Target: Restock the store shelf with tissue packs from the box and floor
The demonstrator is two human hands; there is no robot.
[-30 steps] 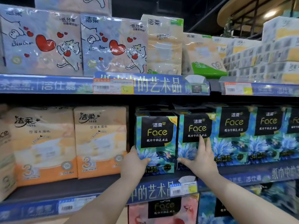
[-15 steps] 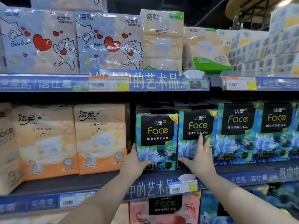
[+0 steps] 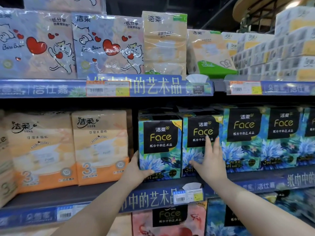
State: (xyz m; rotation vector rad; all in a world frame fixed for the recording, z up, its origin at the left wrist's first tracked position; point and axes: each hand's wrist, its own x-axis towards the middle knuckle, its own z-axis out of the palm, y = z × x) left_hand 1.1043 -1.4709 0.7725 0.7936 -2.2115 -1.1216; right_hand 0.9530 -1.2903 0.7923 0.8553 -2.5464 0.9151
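Two blue floral "Face" tissue packs stand side by side on the middle shelf (image 3: pixel 95 193). My left hand (image 3: pixel 136 171) grips the lower left corner of the left pack (image 3: pixel 160 143), thumb across its front. My right hand (image 3: pixel 210 160) lies flat with straight fingers on the front of the right pack (image 3: pixel 201 132). More of the same blue packs (image 3: pixel 243 137) continue in a row to the right. No box or floor is in view.
Orange tissue packs (image 3: pixel 100 147) fill the left of this shelf, with a dark gap between them and the blue packs. Cat-and-heart packs (image 3: pixel 107 45) and green-cornered packs (image 3: pixel 209 53) sit on the shelf above. Pink and blue Face packs (image 3: pixel 168 220) show below.
Both hands stay on the same two packs. The packs sit slightly deeper on the shelf, and my right hand's fingers have slid a little higher on the right pack.
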